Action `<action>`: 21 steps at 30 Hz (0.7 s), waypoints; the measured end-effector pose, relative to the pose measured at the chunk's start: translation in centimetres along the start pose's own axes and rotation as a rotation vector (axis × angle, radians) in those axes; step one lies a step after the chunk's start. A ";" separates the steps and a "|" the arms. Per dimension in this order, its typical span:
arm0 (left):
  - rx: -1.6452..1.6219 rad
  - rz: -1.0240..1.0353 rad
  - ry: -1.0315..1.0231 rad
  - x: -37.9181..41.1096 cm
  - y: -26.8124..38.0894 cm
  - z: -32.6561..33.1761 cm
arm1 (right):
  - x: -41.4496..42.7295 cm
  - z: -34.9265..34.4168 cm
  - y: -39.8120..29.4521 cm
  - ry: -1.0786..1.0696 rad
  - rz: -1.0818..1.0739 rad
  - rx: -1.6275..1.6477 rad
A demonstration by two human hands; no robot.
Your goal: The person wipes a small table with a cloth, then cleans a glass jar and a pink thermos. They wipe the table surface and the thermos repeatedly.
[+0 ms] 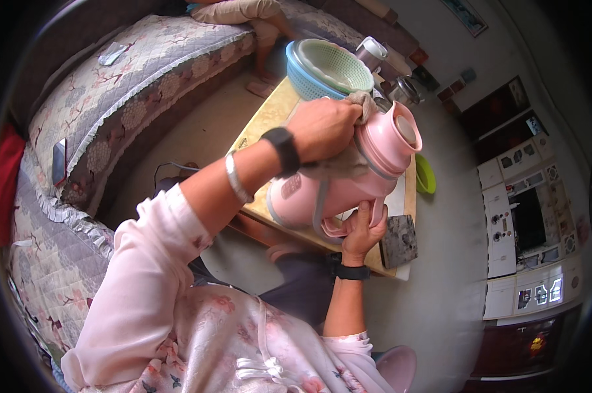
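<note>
A pink vacuum jug (315, 199) with grey trim is tilted over the table, its spout and lid pointing to the upper right. My right hand (365, 228) is wrapped around the jug's handle, with the thumb along it. Near the neck, my left hand (323, 128) is closed on a grey-brown cloth (362, 105). More of that cloth lies against the jug's body beneath my left wrist. How far the jug's base is from the tabletop is hard to tell.
On the yellowish table (256, 125) sit stacked blue and green plastic baskets (300, 73), a lidded metal jug (372, 51) and a dark marbled box (399, 240). A green plastic basin (425, 174) shows beyond the edge. Another person's legs (264, 29) are by the quilted sofa (143, 73); a phone (59, 161) lies there.
</note>
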State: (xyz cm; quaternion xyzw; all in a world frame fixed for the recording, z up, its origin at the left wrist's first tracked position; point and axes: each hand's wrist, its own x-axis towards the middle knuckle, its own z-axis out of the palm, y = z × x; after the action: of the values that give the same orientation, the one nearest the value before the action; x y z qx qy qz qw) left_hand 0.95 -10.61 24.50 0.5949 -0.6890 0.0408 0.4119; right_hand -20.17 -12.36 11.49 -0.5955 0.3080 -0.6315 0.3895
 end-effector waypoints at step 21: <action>0.093 0.117 0.105 -8.1 1.8 0.3 | 0.4 1.0 -0.4 -0.073 0.012 0.017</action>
State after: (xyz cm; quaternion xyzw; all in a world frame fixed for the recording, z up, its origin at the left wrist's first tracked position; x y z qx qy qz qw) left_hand -1.14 -3.87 20.05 0.5691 -0.6975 0.1280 0.4162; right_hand -19.25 -12.44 12.16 -0.6130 0.2918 -0.6096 0.4093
